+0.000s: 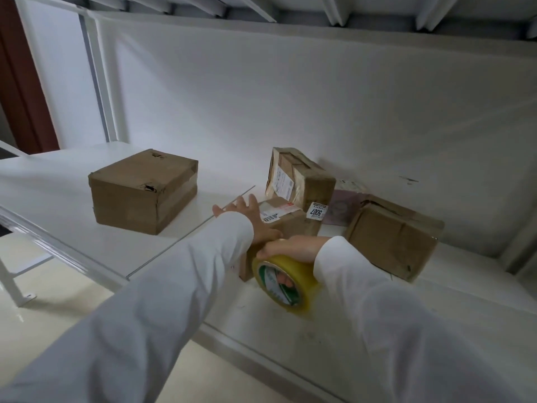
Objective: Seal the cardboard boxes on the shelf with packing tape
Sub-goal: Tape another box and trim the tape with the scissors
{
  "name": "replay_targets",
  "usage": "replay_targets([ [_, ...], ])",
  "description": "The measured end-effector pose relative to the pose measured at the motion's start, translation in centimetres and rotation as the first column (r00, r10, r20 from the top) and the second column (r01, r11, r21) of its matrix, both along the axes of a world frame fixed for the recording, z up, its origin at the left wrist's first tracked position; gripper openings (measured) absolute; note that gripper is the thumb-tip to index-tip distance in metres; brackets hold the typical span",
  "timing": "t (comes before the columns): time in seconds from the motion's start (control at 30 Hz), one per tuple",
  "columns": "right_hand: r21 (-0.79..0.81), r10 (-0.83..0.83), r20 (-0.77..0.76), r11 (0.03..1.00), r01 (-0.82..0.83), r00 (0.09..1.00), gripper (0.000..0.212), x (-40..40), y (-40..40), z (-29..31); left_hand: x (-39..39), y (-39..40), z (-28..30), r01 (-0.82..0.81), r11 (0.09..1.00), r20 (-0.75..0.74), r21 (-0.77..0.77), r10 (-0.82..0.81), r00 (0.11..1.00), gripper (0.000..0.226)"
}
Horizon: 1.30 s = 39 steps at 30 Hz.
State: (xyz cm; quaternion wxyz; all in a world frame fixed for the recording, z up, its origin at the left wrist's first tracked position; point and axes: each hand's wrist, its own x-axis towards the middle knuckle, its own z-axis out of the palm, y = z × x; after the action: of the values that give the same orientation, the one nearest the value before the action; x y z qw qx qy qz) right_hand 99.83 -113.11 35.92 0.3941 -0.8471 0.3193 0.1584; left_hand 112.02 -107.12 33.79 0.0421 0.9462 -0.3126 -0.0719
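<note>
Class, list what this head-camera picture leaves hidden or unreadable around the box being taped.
Head view:
- Small box: near top and left side covered by the left hand, right hand and sleeves.
- Tape roll: any strip pulled from it is hidden under the hands.
- Box labels: print too small to read.

Both white-sleeved arms reach forward, the left hand (252, 219) flat with fingers spread, the right hand (290, 248) curled in a grip.

We see a yellowish tape roll (286, 282) on edge against a small labelled box (283, 221) at the shelf (72, 181) front. Three more taped brown boxes — one (143, 190) apart at left, one (299, 177) tilted, one (390, 238) at right.
</note>
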Motion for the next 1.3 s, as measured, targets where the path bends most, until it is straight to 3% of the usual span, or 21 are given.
replay_targets([
  [0.37,0.060,-0.018,0.024,0.998,0.017,1.000,0.039,0.1,-0.9,-0.7,1.4,-0.3,-0.4,0.014,0.995,-0.121,-0.102,-0.026,0.992,0.109],
  [0.5,0.082,-0.004,0.026,0.997,0.002,1.000,0.071,-1.1,-1.0,-1.2,2.0,1.3,0.2,0.019,0.989,-0.225,-0.147,-0.052,0.973,0.101],
  [0.63,0.111,0.105,0.138,0.986,-0.121,0.985,0.092,-2.0,-1.2,0.5,1.9,2.8,2.2,0.027,0.988,-0.311,-0.154,-0.074,0.948,0.068],
  [0.67,0.139,0.114,0.188,0.980,-0.142,0.975,0.093,-2.1,-1.6,1.3,2.0,3.2,2.6,-0.015,0.980,-0.400,-0.197,-0.067,0.914,0.063],
  [0.8,0.327,0.097,0.437,0.909,-0.259,0.894,0.036,-3.1,-2.3,4.2,1.8,4.0,1.1,-0.371,0.871,-0.781,-0.321,-0.022,0.624,0.055],
  [0.87,0.359,0.055,0.486,0.897,-0.257,0.872,0.029,-3.3,-1.8,4.2,1.3,4.1,-0.4,-0.500,0.809,-0.854,-0.310,-0.006,0.520,0.054],
  [0.9,0.344,0.034,0.490,0.911,-0.229,0.871,0.028,-3.3,-1.5,3.9,1.1,4.1,-0.4,-0.504,0.804,-0.849,-0.315,0.000,0.529,0.052],
  [1.07,0.284,-0.054,0.474,0.954,-0.095,0.879,0.025,-2.5,-0.5,3.6,-0.3,4.6,2.4,-0.341,0.896,-0.650,-0.283,0.083,0.755,0.032],
  [1.2,0.279,-0.073,0.474,0.958,-0.071,0.878,0.028,-2.0,0.0,3.4,-1.9,4.3,1.5,-0.320,0.869,-0.633,-0.377,0.011,0.774,0.035],
  [1.3,0.232,-0.081,0.460,0.972,-0.032,0.884,0.035,-1.4,0.0,3.4,-1.8,4.1,0.6,-0.418,0.792,-0.669,-0.446,0.016,0.743,0.036],
])
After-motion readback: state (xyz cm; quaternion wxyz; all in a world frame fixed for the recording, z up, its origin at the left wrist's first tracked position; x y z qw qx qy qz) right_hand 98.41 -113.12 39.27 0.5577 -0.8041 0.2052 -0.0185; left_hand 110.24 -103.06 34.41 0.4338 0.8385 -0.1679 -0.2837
